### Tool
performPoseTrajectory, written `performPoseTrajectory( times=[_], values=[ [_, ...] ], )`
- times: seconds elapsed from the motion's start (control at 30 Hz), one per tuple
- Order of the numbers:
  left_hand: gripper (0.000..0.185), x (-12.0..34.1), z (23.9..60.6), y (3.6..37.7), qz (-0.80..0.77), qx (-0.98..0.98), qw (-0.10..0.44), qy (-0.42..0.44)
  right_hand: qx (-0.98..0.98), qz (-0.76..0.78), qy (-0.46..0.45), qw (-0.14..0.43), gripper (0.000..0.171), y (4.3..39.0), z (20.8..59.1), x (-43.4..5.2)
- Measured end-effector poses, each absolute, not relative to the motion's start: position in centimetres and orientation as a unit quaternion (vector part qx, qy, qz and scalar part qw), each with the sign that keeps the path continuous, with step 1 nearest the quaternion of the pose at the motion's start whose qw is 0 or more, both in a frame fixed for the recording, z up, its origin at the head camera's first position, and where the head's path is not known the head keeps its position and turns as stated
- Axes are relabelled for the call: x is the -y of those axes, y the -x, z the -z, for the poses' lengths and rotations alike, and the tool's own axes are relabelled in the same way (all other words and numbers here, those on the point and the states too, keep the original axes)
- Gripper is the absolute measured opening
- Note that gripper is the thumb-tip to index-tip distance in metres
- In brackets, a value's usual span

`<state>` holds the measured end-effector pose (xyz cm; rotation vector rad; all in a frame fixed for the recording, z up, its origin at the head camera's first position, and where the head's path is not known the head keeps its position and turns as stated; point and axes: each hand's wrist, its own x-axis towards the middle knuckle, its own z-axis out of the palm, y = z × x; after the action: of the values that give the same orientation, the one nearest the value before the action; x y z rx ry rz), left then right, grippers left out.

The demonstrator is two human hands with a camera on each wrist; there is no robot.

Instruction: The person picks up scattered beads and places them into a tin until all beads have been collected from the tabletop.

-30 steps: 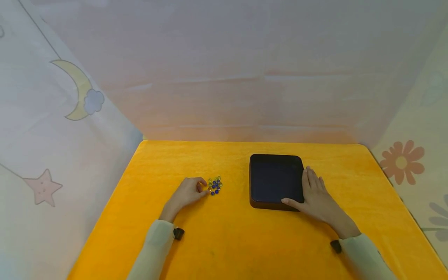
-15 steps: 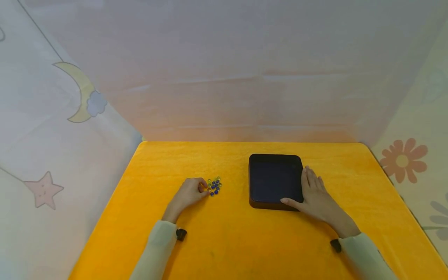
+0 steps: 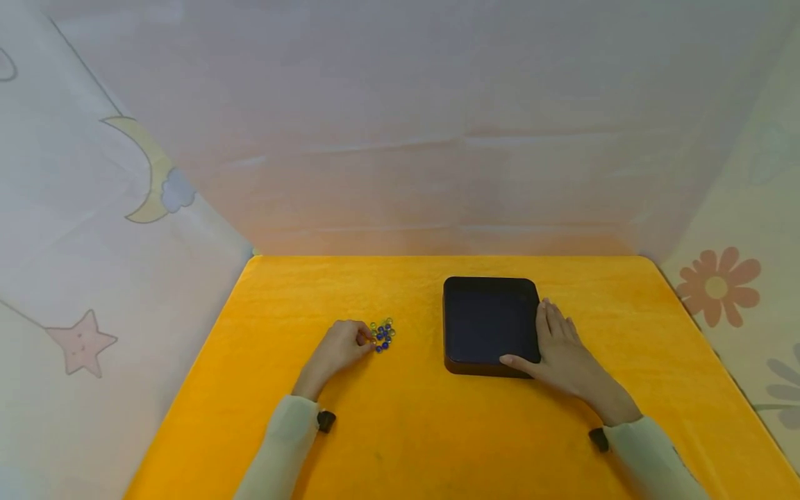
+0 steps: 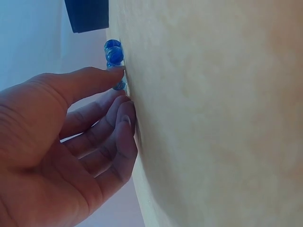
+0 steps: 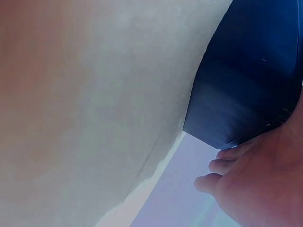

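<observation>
Your left hand (image 3: 337, 347) is the nearer one to the marbles (image 3: 380, 336): they lie in a loose group at its 3 o'clock, just beside the fingertips. Thumb and curved fingers stand apart; whether they touch a marble, I cannot tell. The marbles are small and glassy, some deep blue, some clear yellowish, and being round they have no long axis. Farther, at their 3 o'clock, a dark square box (image 3: 490, 326) sits on the yellow surface (image 3: 406, 430); your right hand (image 3: 569, 361) rests straight-fingered at its 4 o'clock corner.
</observation>
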<state>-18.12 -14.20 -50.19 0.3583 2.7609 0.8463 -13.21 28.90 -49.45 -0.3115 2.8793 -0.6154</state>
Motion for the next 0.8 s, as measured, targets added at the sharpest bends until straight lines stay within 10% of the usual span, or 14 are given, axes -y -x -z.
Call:
performPoseTrajectory(
  times=[0.8],
  values=[
    [0.007, 13.95, 50.03, 17.94, -0.296, -0.941, 0.111, -0.119, -0.968, 0.212, 0.094, 0.1, 0.131, 13.14, 49.22, -28.77]
  ],
)
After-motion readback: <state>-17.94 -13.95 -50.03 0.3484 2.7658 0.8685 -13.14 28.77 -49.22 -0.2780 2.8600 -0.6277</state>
